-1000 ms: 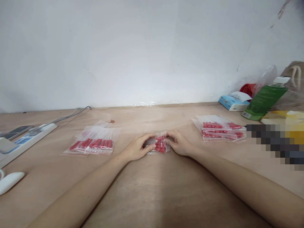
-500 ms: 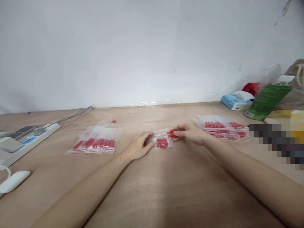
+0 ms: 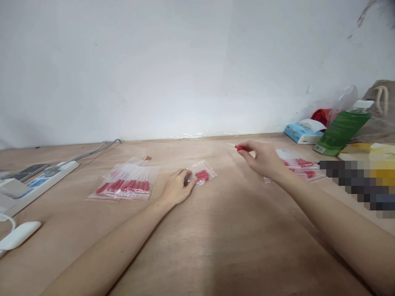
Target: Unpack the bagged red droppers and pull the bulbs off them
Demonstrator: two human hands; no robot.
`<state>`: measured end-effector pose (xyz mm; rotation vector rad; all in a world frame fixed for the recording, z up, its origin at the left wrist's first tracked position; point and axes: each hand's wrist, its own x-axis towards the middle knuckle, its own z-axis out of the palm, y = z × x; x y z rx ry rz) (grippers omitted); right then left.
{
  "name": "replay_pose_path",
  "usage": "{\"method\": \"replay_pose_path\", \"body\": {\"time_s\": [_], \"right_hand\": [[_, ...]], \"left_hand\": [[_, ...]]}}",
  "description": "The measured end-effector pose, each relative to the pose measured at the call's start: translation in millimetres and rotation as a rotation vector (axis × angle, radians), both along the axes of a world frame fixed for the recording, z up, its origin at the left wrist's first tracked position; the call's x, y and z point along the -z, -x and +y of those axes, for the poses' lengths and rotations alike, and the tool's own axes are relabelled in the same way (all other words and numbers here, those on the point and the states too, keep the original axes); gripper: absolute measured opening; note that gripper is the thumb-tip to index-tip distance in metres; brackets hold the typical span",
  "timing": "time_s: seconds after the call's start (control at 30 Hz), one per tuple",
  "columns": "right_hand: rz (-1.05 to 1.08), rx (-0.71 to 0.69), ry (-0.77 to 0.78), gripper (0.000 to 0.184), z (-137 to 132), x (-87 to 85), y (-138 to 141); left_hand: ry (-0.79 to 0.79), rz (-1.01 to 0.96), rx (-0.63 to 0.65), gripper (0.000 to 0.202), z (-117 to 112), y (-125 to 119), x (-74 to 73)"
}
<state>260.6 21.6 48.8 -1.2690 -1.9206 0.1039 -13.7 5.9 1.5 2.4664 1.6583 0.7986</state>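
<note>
A small clear zip bag with several red-handled sticks inside lies on the wooden table. My left hand rests at its left side, thumb and fingers closed on the bag's edge. Raised above the table to the right, my right hand pinches a red-handled stick whose thin pale end points up and left. Its exact kind is too small to tell. To the left lies a fan of zip bags with red-handled sticks. Another pile of such bags is at the right, partly hidden by my right hand and forearm.
At the left are a power strip, a phone and a white device. A blue tissue pack, a green bottle and a cloth bag stand at the back right. The white wall bounds the table.
My right hand has moved up and right, away from the bag, with a red-handled stick in its fingers. My left hand and the bag have shifted slightly left.
</note>
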Motion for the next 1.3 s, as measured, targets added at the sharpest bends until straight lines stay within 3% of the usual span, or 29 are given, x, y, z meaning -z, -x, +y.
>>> {"method": "replay_pose_path", "body": {"time_s": [0.07, 0.13, 0.27, 0.57, 0.73, 0.83, 1.03, 1.3], "right_hand": [[-0.381, 0.021, -0.041, 0.020, 1, 10.0, 3], [-0.668, 0.015, 0.017, 0.023, 2, 19.3, 6], [-0.893, -0.068, 0.201, 0.020, 5, 26.4, 4], [-0.807, -0.090, 0.296, 0.015, 2, 14.9, -4], [-0.696, -0.013, 0.089, 0.021, -3, 8.5, 1], [-0.544, -0.089, 0.009, 0.023, -9, 14.5, 16], [-0.430, -0.197, 0.090, 0.022, -22, 37.5, 45], [-0.229, -0.345, 0.067, 0.022, -23, 45.3, 47]], "left_hand": [[-0.003, -0.001, 0.001, 0.026, 1, 0, 1.1], [-0.003, -0.002, 0.000, 0.026, 1, 1, 1.8], [0.005, 0.002, 0.006, 0.026, 1, 1, 1.9], [0.013, 0.002, 0.036, 0.028, 2, 2, 1.4], [0.046, -0.016, 0.234, 0.034, 0, 2, -1.4], [0.077, 0.006, 0.324, 0.037, -2, 2, -3.4], [0.101, 0.025, 0.361, 0.039, -1, 3, -3.7], [0.082, -0.008, 0.481, 0.035, -2, 3, -3.8]]}}
